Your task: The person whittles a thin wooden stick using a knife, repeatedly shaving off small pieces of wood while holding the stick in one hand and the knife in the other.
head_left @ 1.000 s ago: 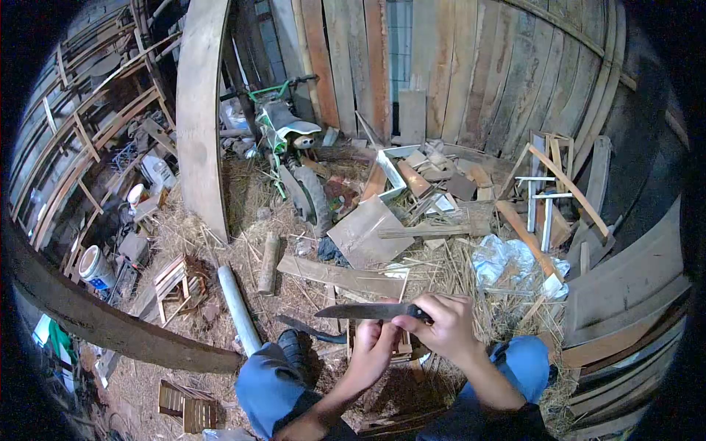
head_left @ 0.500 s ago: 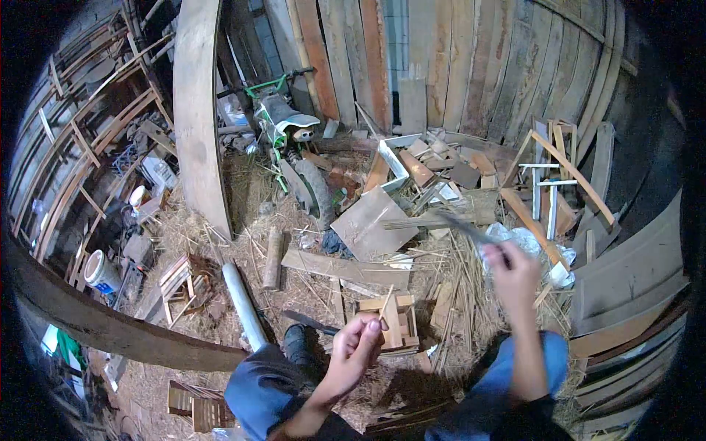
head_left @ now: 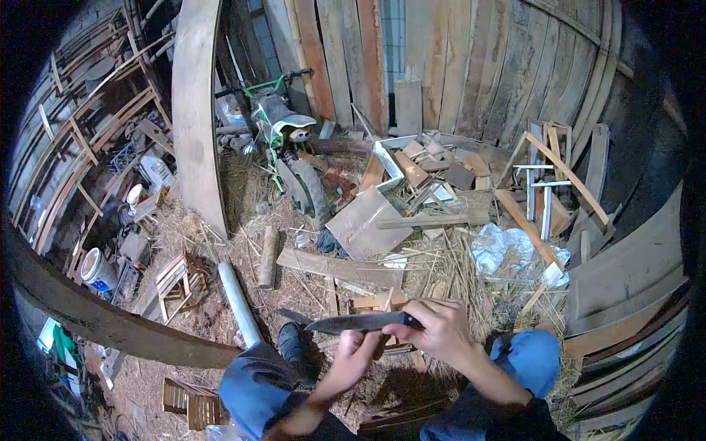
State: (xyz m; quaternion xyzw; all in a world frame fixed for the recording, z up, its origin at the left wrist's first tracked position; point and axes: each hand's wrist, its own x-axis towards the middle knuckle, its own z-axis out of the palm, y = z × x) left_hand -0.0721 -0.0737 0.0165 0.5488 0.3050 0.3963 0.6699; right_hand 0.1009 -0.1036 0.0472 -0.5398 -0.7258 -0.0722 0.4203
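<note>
My right hand (head_left: 437, 331) is wrapped round the dark handle of a knife (head_left: 353, 323). The broad grey blade points left and lies across the top of my left hand (head_left: 356, 361), close to its thumb. My left hand is closed on a thin wooden stick (head_left: 389, 298), whose pale tip rises just above the knife; the rest is hidden behind the hands and blade. Below and beyond the hands, a small wooden crate (head_left: 364, 302) stands on the ground, mostly covered from view. Left of the blade, a dark boot (head_left: 294, 343) shows beside my knee.
Straw and wood scraps cover the floor. A pale pipe (head_left: 239, 305) and a short log (head_left: 269, 257) lie ahead to the left. Small slatted crates (head_left: 204, 411) sit at lower left. A green-and-white motorbike (head_left: 283, 121) stands at the back, and curved boards (head_left: 625, 287) are stacked at right.
My right hand has brought the knife down and left, from raised at the right to across my left hand. My left hand keeps hold of the stick.
</note>
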